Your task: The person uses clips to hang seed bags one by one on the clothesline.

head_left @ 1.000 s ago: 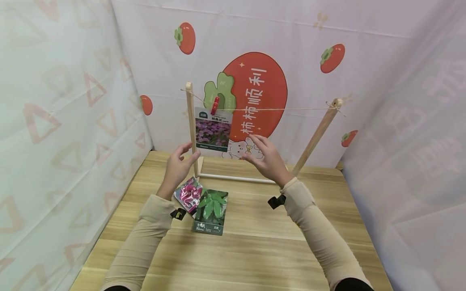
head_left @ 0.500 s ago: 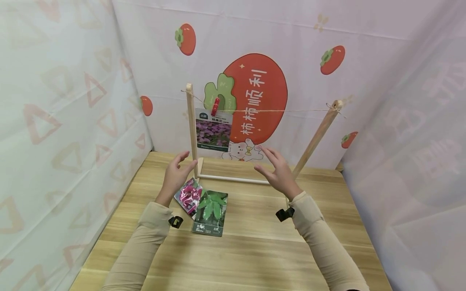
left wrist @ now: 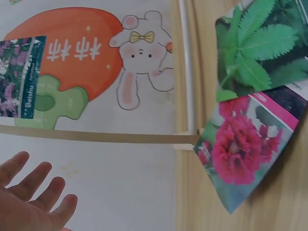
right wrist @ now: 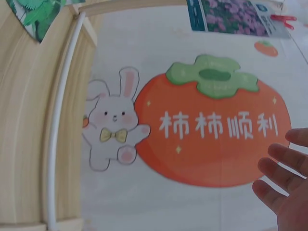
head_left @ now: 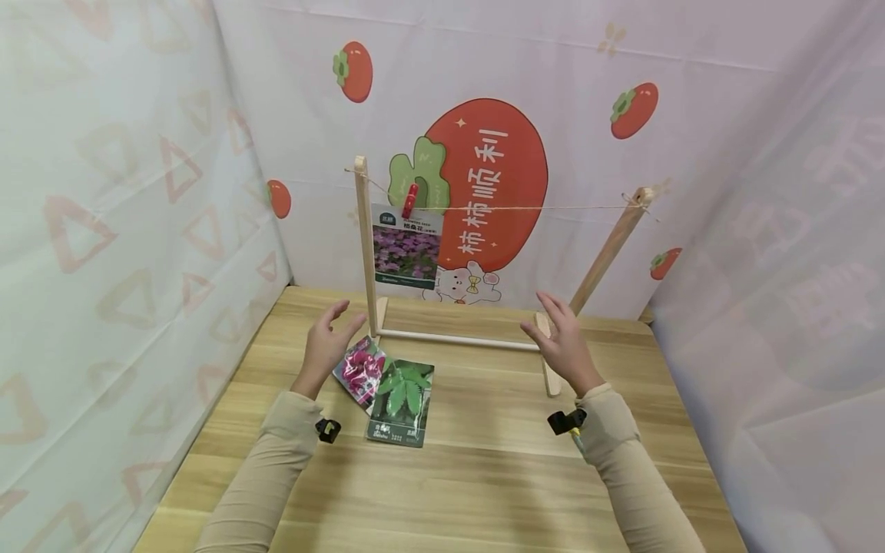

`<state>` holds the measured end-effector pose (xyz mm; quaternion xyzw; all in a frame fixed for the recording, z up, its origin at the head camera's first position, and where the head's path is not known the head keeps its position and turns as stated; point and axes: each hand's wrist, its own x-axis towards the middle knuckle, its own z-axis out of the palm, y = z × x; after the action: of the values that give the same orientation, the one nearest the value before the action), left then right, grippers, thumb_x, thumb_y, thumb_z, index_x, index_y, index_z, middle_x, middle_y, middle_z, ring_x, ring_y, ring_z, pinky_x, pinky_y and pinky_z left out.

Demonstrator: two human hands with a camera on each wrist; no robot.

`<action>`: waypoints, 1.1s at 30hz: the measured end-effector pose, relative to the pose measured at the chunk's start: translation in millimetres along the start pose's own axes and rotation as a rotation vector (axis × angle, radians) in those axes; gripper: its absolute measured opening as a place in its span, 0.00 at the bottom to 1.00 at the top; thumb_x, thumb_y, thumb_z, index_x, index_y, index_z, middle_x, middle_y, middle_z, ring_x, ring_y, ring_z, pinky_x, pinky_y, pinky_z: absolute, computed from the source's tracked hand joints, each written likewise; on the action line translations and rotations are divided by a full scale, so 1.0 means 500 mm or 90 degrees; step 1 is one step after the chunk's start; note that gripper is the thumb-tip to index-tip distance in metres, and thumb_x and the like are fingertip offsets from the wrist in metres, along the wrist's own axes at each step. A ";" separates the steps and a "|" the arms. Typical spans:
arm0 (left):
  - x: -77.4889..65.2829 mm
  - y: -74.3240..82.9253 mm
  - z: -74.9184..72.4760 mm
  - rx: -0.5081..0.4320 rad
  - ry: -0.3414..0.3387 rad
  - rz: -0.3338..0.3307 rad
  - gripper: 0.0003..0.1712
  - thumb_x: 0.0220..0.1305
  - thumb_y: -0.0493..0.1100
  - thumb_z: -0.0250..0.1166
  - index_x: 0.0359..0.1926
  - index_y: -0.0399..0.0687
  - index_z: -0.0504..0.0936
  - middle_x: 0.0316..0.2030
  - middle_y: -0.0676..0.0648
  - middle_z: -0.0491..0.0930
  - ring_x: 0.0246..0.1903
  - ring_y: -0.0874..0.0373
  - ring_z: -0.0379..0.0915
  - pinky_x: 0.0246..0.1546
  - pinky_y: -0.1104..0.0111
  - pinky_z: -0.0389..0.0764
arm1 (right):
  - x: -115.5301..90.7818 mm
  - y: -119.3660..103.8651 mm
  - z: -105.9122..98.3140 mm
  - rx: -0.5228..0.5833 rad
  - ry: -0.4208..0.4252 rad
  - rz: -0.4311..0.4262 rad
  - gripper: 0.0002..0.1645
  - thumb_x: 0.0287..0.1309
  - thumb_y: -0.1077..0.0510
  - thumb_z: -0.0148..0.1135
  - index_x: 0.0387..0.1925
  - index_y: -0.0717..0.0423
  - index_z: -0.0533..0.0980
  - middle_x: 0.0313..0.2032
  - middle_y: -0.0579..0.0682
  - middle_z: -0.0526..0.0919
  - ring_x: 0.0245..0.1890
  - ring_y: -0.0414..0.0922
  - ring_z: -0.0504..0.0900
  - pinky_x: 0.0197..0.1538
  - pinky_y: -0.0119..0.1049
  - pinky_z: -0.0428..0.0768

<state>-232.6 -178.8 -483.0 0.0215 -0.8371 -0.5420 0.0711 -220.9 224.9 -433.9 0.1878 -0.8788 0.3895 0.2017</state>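
Note:
A seed packet with purple flowers hangs from the string, held there by a red clothespin near the left post. My left hand is in the air by the foot of that post, fingers apart and holding nothing. Below and right of it lie two more seed packets: one with a pink flower, partly covered by one with green leaves. My right hand, fingers loosely bent and holding nothing, is in front of the right post. In the right wrist view its fingers are spread.
The wooden frame has a left post, a white bottom rod and a foot at the right. It stands toward the back of the wood-grain table. Printed cloth surrounds the table at the back and sides.
Both hands have drawn back from the hanging packet toward the body and moved apart, the right hand farther, to the right. The clipped packet and the two packets on the table have stayed put.

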 end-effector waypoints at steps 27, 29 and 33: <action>-0.003 -0.092 -0.011 0.056 0.020 -0.018 0.42 0.63 0.62 0.63 0.69 0.41 0.65 0.69 0.39 0.65 0.70 0.40 0.56 0.70 0.46 0.58 | -0.140 0.126 -0.042 -0.056 -0.016 0.172 0.36 0.66 0.51 0.60 0.69 0.65 0.62 0.62 0.69 0.68 0.62 0.68 0.66 0.61 0.67 0.65; -0.004 -0.099 -0.010 0.056 0.023 -0.020 0.42 0.63 0.62 0.63 0.69 0.41 0.65 0.69 0.38 0.65 0.70 0.40 0.57 0.70 0.46 0.58 | -0.150 0.132 -0.040 -0.064 -0.028 0.187 0.37 0.67 0.49 0.59 0.69 0.65 0.62 0.63 0.69 0.67 0.63 0.68 0.65 0.61 0.67 0.64; -0.006 -0.110 -0.008 0.059 0.022 -0.024 0.43 0.63 0.63 0.63 0.69 0.41 0.65 0.69 0.39 0.65 0.70 0.40 0.57 0.70 0.46 0.58 | -0.172 0.146 -0.033 -0.073 -0.044 0.220 0.39 0.67 0.47 0.58 0.69 0.66 0.61 0.65 0.70 0.66 0.64 0.68 0.64 0.62 0.67 0.64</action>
<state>-231.6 -204.6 -531.9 0.0494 -0.8593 -0.5037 0.0742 -179.9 298.3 -511.3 0.0354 -0.9253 0.3607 0.1118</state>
